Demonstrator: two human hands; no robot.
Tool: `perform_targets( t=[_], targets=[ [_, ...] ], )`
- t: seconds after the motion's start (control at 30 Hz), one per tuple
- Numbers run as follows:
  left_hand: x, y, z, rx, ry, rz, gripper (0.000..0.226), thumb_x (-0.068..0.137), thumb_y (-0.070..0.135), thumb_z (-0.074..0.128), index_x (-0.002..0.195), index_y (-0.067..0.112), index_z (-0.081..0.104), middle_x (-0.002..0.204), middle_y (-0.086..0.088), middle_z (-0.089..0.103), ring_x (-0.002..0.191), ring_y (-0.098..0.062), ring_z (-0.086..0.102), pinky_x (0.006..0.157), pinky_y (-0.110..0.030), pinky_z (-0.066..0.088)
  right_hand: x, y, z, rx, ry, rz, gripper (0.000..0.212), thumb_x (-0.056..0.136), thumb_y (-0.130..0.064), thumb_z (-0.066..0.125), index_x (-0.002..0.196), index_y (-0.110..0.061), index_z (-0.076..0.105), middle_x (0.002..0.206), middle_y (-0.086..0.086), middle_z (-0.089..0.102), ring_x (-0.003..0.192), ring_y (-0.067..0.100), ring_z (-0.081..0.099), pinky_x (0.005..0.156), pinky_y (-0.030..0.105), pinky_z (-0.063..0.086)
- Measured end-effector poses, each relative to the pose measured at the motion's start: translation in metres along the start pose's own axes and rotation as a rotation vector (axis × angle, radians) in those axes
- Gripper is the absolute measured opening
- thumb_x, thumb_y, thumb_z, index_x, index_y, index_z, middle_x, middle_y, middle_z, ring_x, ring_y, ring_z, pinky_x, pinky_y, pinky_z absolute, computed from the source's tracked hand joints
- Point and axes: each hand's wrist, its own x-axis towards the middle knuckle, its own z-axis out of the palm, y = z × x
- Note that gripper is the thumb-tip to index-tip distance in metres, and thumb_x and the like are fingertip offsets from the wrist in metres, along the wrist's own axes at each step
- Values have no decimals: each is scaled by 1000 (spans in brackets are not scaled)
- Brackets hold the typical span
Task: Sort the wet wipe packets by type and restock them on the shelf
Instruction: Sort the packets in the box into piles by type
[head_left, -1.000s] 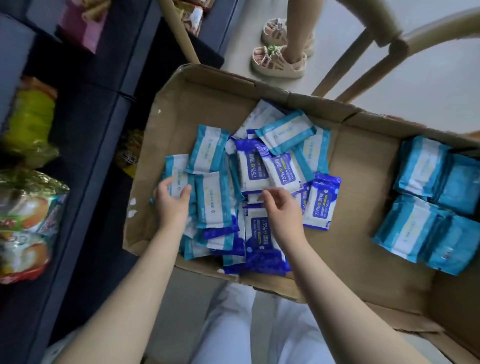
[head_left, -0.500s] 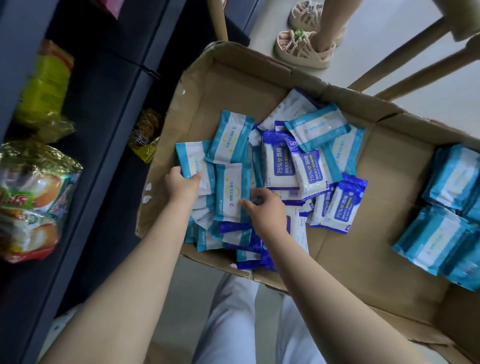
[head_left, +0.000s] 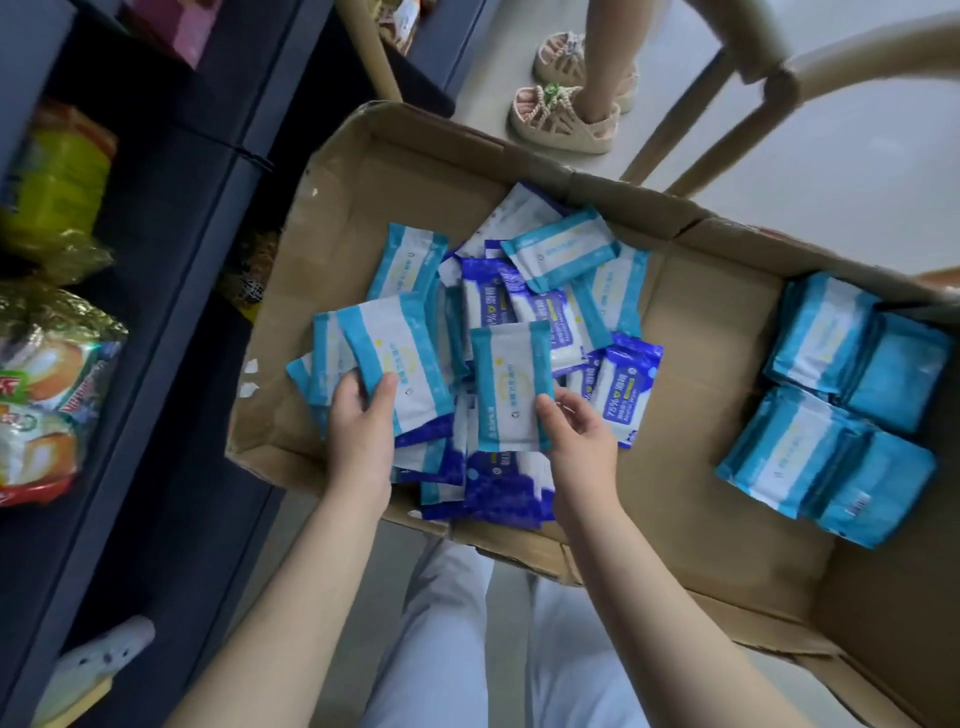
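Note:
A flattened cardboard box (head_left: 691, 374) holds a mixed heap of wet wipe packets, light blue ones and dark blue "75%" ones (head_left: 626, 387). My left hand (head_left: 358, 415) grips a fanned bunch of light blue packets (head_left: 400, 358) over the heap's left side. My right hand (head_left: 576, 431) pinches a single light blue packet (head_left: 511, 384) by its lower right corner, lifted above the pile. At the box's right end lie sorted stacks of light blue packets (head_left: 831, 405).
A dark shelf unit (head_left: 171, 291) runs along the left, with snack bags (head_left: 47, 384) on its levels. A person's sandalled feet (head_left: 566, 109) stand past the box's far edge. Wooden chair legs (head_left: 717, 93) rise at the upper right.
My right hand has picked one light blue packet out of the heap and raised it. My left hand now holds more light blue packets, lifted clear of the pile.

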Motion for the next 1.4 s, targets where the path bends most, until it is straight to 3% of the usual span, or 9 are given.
perform_targets(
  t=[0.2,0.33,0.53,0.67,0.8,0.93,1.07,1.2,1.4],
  targets=[
    [-69,-16,88,98,-308,25,19,102,14,49,113,23,62,110,9,70,102,-6,67,87,-24,53,4,-19,-111,159,230,-21,22,97,-6,60,117,0,61,90,-1,70,82,8,66,86,29,55],
    [-101,-48,163,298,-533,54,22,102,13,49,120,21,59,121,2,66,108,-10,63,93,-27,49,11,-19,-200,177,441,-42,18,98,-10,59,115,-3,60,101,3,68,103,19,65,102,41,51],
    [-151,-86,254,425,-692,41,21,100,11,52,119,15,58,121,-1,65,107,-14,63,97,-34,51,21,-20,-299,286,663,-9,16,99,-11,58,115,-13,55,102,1,65,99,17,65,89,31,56],
    [-167,-99,289,546,-620,181,26,97,14,56,123,11,60,120,-1,59,104,-12,56,93,-24,44,36,-21,-324,277,692,-12,27,99,-9,57,125,-3,55,96,1,64,101,21,64,96,37,54],
    [-168,-102,300,575,-507,217,27,93,14,63,120,12,62,107,-5,57,89,-12,52,79,-18,41,50,-25,-328,311,718,-6,22,98,-8,58,120,-6,56,109,12,66,100,22,65,95,38,55],
    [-161,-96,292,534,-511,179,30,93,13,64,122,14,57,89,5,59,78,-5,55,63,-6,40,53,-28,-321,246,794,-31,27,98,-15,61,125,-10,61,117,6,66,107,18,65,89,26,55],
    [-141,-73,264,491,-475,211,26,95,16,62,121,15,58,104,5,62,90,-2,57,70,-4,41,41,-31,-299,1,824,-113,37,96,-35,62,131,-24,61,131,-6,62,119,13,59,102,37,51],
    [-94,-30,218,444,-368,288,18,96,19,60,113,20,58,101,11,60,84,3,55,77,-14,44,36,-43,-245,-92,656,-198,31,99,-31,59,127,-18,63,127,-2,64,121,13,58,106,36,47],
    [21,38,134,478,-155,442,22,95,15,59,117,12,59,117,-6,62,95,-11,57,76,-9,42,49,-64,-109,-155,386,-310,21,98,-20,61,115,-10,66,102,-5,66,93,1,61,76,3,43]
  ],
)
